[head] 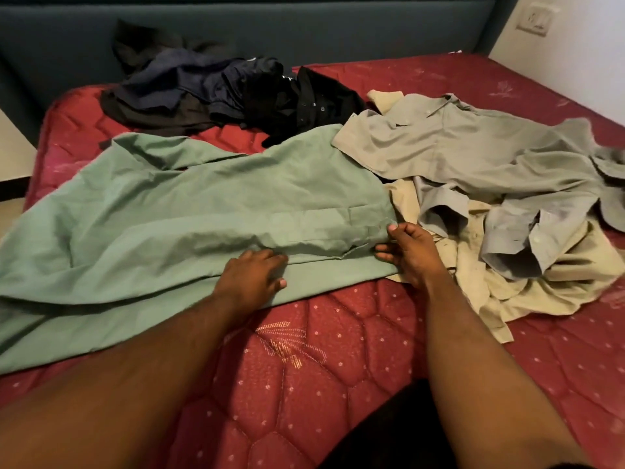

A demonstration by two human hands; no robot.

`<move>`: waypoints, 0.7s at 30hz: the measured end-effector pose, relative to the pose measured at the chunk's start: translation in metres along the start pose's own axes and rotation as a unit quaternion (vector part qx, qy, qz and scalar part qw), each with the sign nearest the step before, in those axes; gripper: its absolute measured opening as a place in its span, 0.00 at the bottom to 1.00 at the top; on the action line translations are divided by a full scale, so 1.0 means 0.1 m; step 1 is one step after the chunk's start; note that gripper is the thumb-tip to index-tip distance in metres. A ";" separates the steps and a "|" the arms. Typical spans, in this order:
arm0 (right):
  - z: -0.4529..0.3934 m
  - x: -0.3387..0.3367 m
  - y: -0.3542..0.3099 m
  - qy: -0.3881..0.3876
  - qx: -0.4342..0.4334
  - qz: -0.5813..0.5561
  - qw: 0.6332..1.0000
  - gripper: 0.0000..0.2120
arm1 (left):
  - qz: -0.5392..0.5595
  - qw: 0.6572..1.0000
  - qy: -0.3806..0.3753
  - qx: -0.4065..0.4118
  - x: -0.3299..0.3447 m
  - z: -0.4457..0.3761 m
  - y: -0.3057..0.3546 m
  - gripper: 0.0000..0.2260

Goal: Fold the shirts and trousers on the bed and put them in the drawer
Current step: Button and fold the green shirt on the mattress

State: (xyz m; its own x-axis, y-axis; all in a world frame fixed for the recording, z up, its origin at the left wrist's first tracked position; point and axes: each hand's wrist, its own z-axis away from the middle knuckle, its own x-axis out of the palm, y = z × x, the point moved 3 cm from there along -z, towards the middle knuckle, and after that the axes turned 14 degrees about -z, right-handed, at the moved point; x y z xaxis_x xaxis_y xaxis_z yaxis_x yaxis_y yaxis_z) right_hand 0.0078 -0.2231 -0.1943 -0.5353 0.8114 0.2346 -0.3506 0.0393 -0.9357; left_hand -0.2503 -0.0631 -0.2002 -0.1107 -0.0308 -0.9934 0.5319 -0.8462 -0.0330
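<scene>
A green shirt (189,211) lies spread across the left and middle of the red mattress (304,360). My left hand (252,277) rests on the shirt's near edge with its fingers curled on the cloth. At the shirt's right end, my right hand (411,253) pinches the cloth between thumb and fingers. A grey shirt (473,147) lies crumpled to the right, partly over a beige garment (527,292) and a blue-grey shirt (517,238). Dark clothes (220,93), black and navy, are heaped at the back by the headboard.
A dark teal padded headboard (338,32) runs along the back. A white wall with a socket plate (536,20) stands at the right. The floor shows past the mattress's left edge (37,157).
</scene>
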 end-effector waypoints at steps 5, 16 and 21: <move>-0.19 -0.01 0.06 0.101 -0.031 0.086 0.991 0.10 | -0.029 0.997 0.064 -0.042 0.03 -0.07 0.05 0.13; -0.19 0.00 -0.15 0.179 -0.144 0.129 0.965 0.14 | -0.053 0.992 0.118 -0.009 0.06 0.03 -0.03 0.10; -0.15 0.06 0.00 0.152 -0.135 0.149 0.968 0.19 | -0.048 0.982 0.182 0.021 0.07 0.04 -0.06 0.04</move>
State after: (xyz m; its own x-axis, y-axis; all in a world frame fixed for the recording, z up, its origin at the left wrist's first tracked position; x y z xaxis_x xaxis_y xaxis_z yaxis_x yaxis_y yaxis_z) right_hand 0.0164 -0.2096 -0.1972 -0.3168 0.9426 -0.1056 0.0201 -0.1047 -0.9943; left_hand -0.2577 -0.0604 -0.2069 0.1522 0.2361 -0.9597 0.4973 -0.8574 -0.1321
